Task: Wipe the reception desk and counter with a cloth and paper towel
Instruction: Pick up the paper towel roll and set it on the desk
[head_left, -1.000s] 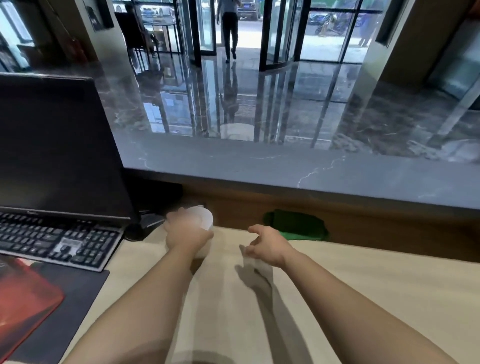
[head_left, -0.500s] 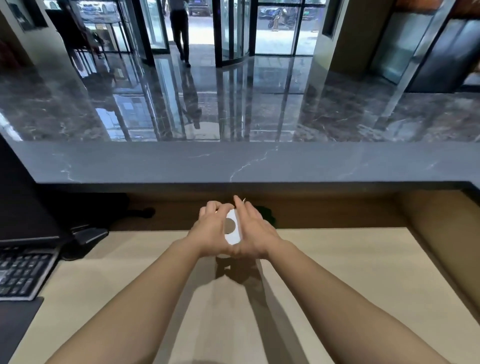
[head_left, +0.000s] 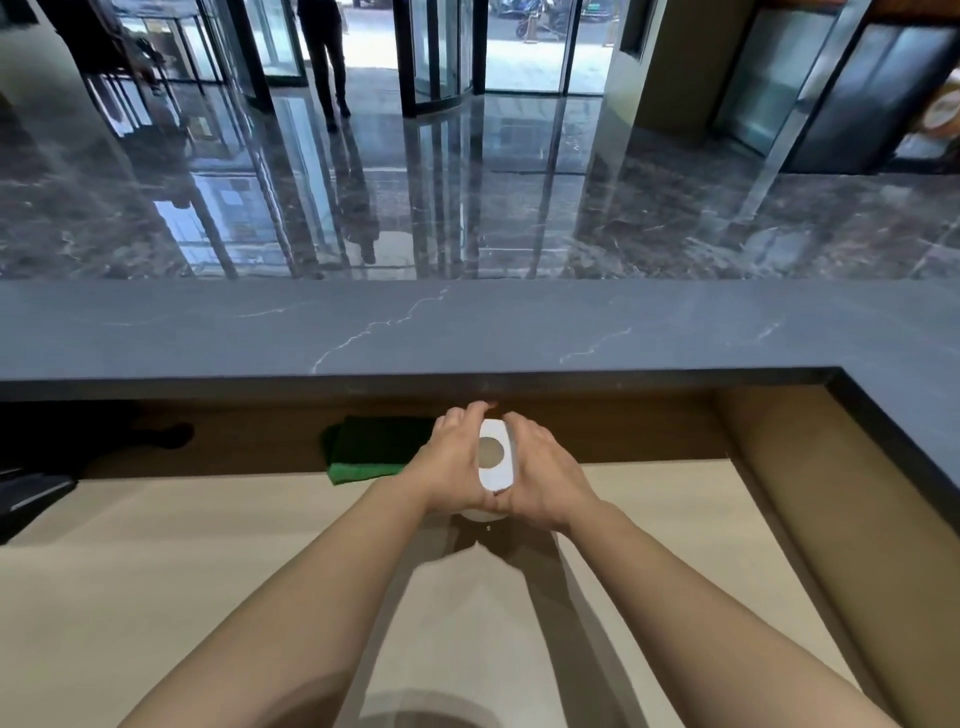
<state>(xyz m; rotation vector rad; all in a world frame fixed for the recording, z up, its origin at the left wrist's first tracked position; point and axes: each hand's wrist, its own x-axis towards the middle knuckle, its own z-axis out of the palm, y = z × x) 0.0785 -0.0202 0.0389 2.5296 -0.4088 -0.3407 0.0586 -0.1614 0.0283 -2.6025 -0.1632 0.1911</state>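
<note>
A white paper towel roll (head_left: 496, 457) with a brown core is held upright above the beige desk (head_left: 156, 571), just in front of the raised counter. My left hand (head_left: 452, 467) grips its left side and my right hand (head_left: 543, 475) grips its right side, fingers curled over the top. A folded green cloth (head_left: 369, 449) lies on the desk under the counter overhang, just left of my left hand. The dark grey marble counter (head_left: 467, 327) runs across the view and turns toward me at the right.
A dark object (head_left: 31, 493) sits at the desk's far left edge. A brown wooden side panel (head_left: 810, 493) closes the desk on the right. Beyond the counter is a glossy lobby floor where a person (head_left: 324, 57) stands near glass doors.
My right hand came onto the roll, which my left hand had gripped alone on the desk. Both lifted it off the desk. The view swung right, so the monitor and keyboard left the frame.
</note>
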